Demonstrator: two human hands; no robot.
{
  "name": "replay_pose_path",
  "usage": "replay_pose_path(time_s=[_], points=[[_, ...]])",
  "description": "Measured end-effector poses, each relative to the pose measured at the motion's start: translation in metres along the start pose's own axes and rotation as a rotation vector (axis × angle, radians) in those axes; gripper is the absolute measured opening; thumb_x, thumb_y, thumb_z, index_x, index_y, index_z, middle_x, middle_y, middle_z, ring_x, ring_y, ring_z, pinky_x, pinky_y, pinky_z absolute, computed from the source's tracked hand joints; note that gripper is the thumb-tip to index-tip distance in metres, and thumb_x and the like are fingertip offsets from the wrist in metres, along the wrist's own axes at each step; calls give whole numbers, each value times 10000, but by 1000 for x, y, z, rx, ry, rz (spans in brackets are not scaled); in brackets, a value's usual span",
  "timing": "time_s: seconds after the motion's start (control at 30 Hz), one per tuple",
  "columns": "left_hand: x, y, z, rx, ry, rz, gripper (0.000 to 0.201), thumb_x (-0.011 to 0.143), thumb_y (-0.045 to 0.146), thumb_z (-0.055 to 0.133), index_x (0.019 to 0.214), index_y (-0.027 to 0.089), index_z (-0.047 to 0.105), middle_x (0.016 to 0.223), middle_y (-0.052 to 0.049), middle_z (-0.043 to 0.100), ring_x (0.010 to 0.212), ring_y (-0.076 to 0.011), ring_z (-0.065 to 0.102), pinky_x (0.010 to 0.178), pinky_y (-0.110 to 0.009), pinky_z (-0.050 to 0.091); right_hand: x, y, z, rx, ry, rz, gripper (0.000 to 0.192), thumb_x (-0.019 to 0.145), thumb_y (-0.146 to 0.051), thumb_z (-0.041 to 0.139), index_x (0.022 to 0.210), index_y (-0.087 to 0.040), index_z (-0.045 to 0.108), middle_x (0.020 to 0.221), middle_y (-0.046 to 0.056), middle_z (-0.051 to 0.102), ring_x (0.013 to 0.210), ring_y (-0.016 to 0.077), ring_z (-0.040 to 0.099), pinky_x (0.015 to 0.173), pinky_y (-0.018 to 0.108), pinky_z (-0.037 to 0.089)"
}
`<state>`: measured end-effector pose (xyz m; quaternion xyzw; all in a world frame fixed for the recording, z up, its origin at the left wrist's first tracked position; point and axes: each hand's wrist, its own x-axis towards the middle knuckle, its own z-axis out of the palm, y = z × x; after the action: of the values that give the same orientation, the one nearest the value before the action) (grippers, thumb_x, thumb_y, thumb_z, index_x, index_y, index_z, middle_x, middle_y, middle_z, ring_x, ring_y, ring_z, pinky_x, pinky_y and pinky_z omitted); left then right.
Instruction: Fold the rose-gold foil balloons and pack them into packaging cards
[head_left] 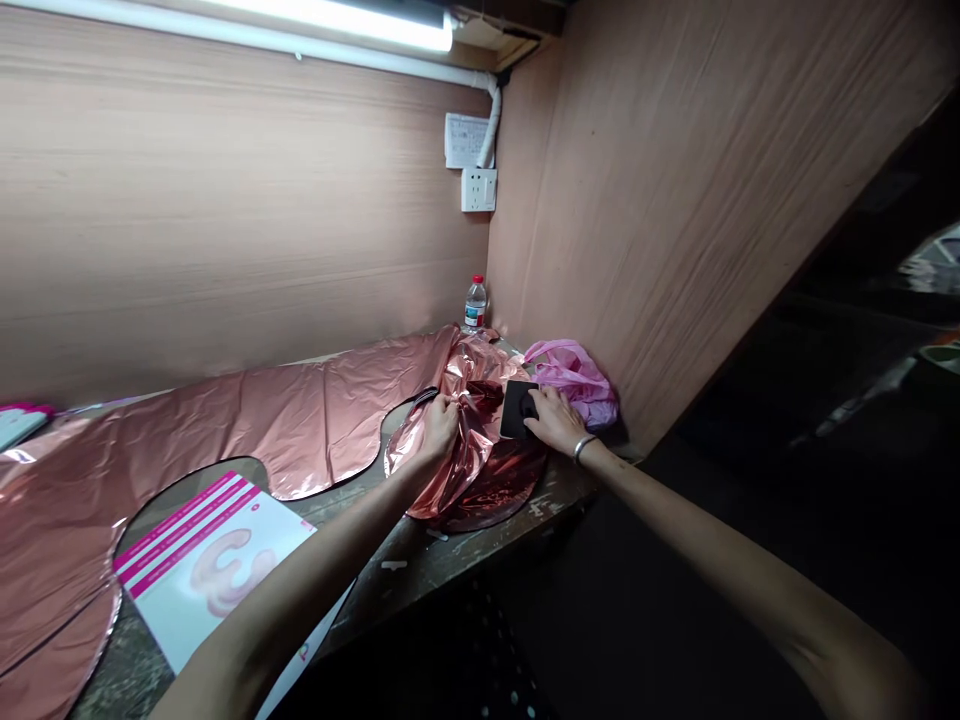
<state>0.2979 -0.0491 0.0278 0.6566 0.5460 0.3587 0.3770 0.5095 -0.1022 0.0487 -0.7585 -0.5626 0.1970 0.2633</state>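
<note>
The left hand [439,425] pinched a crumpled fold of the rose-gold foil balloon [300,420] near the bench's far corner. The right hand [553,420] lay curled on a black pad [516,408] pressed against the foil; its fingertips were hard to make out.

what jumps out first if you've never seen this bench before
The long rose-gold foil balloon sprawls across the workbench from the left edge to the far corner, shining under the tube light. At that corner the left hand pinches the crumpled foil while the right hand presses a small black block onto it. A pink plastic bag lies against the right wall.
</note>
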Motion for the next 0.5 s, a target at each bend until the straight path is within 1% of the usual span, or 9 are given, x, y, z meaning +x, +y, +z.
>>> replay_pose_path(time_s=[0.07,0.13,0.17,0.23,0.27,0.33,0.37,0.4,0.5], points=[[-2,0,1,-13,115,30,149,905,178,355,883,182,502,867,-32,600,786,-135,570,696,-227,446,-3,-5,2,36,-46,-27,320,769,-157,652,1084,-206,661,1328,112,537,1335,314,388,1110,409,284],[-6,2,1,-23,210,63,148,914,193,335,891,197,480,882,-32,595,833,-148,575,768,-247,453,-2,-12,6,107,-107,-8,125,810,-210,634,922,-198,686,1192,97,625,1255,286,477,1056,364,356],[-8,3,0,-25,243,81,146,921,201,325,893,205,469,884,-31,592,842,-152,574,789,-254,452,1,-16,8,156,-140,18,101,845,-264,614,867,-189,679,1103,99,660,1183,277,533,999,352,409],[-15,8,-1,-25,286,118,146,931,208,305,898,216,447,883,-32,584,834,-157,567,795,-257,450,8,-26,10,278,-209,90,301,932,-420,509,833,-175,654,931,105,691,997,251,623,847,337,495],[-19,11,-2,-23,297,137,147,935,208,294,901,219,437,881,-33,578,824,-157,560,789,-256,449,13,-32,11,350,-246,125,418,965,-502,419,844,-170,643,868,108,691,904,235,644,773,328,516],[-27,16,-6,-17,300,178,150,941,207,278,899,222,421,870,-33,562,806,-157,545,773,-255,447,22,-46,9,497,-314,182,612,976,-627,242,868,-162,623,802,117,685,765,204,651,665,307,528],[-30,18,-7,-12,294,200,147,941,205,277,894,223,415,863,-32,555,801,-157,539,770,-253,446,26,-53,8,565,-339,201,661,962,-668,200,868,-160,613,788,120,682,720,190,645,631,293,525],[-33,19,-10,-8,282,221,138,940,205,285,887,223,411,856,-29,548,797,-156,534,771,-250,445,31,-61,7,626,-356,216,676,948,-695,197,863,-161,603,781,120,678,687,177,637,606,277,520],[-37,20,-17,3,236,279,108,933,210,322,869,227,407,829,-15,530,777,-148,524,764,-235,443,45,-84,3,746,-367,239,654,938,-711,211,855,-169,567,784,103,669,637,140,613,574,232,506]])
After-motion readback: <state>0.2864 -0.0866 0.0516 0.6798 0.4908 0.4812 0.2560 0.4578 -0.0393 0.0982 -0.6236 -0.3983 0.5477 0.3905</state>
